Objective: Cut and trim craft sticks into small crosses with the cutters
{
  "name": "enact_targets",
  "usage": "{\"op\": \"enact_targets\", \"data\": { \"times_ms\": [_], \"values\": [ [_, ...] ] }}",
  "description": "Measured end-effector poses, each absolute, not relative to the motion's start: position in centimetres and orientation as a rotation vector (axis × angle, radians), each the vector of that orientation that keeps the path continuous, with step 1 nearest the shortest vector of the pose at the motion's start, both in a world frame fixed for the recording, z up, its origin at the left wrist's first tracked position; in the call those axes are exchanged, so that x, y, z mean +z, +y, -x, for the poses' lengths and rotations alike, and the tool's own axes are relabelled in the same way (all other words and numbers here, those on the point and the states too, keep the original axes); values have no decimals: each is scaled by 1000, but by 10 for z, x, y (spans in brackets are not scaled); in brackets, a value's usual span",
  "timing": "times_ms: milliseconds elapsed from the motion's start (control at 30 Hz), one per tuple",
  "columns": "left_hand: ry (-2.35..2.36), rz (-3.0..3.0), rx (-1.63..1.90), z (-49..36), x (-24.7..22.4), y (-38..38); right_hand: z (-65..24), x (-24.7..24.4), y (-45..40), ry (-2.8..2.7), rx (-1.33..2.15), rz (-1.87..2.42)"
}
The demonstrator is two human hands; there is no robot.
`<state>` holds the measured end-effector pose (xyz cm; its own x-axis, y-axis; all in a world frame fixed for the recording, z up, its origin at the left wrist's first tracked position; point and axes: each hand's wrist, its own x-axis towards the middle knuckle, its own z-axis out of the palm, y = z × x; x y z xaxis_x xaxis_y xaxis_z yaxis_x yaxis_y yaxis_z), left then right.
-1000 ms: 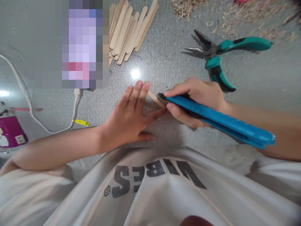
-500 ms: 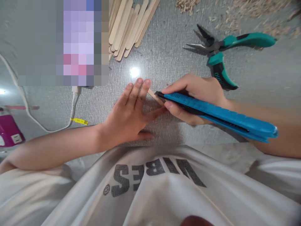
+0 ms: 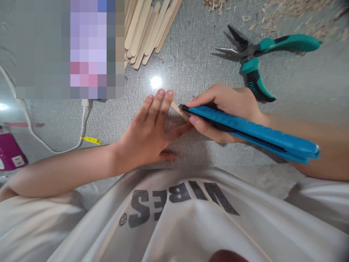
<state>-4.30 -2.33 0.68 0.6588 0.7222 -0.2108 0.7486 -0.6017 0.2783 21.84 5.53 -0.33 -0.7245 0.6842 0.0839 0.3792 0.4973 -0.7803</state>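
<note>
My left hand (image 3: 152, 127) lies spread on the textured grey table, palm down. Its fingertips rest at the two ends of a short wooden stick (image 3: 177, 110), which lies slanted on the tabletop and is partly hidden by the fingers. My right hand (image 3: 231, 109) is wrapped round a blue utility knife (image 3: 253, 131). The knife's dark tip meets the stick near its middle, and the handle slants back toward my right forearm.
Several craft sticks (image 3: 147, 32) lie in a pile at the top. Green-handled needle-nose pliers (image 3: 249, 54) rest open beyond my right hand. Wood shavings (image 3: 289, 18) are scattered at the upper right. A white cable (image 3: 84, 123) runs to a blurred-out device; a purple socket block (image 3: 12, 151) sits far left.
Hardly anything differs. The whole view has shifted slightly, while both hands, the knife and the stick keep nearly the same places relative to each other.
</note>
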Motion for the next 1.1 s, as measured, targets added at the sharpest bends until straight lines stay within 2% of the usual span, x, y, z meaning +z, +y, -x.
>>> {"op": "enact_targets", "data": {
  "times_ms": [333, 800, 1100],
  "values": [
    [1171, -2508, -112, 43, 7, -23, -219, -3, 55, -2366, 1122, 886],
    [1172, -2516, -102, 42, 8, -23, -215, -4, 54, -2312, 920, 733],
    [1185, -2517, -102, 41, 8, -24, -214, -3, 50, -2333, 920, 751]
  ]
}}
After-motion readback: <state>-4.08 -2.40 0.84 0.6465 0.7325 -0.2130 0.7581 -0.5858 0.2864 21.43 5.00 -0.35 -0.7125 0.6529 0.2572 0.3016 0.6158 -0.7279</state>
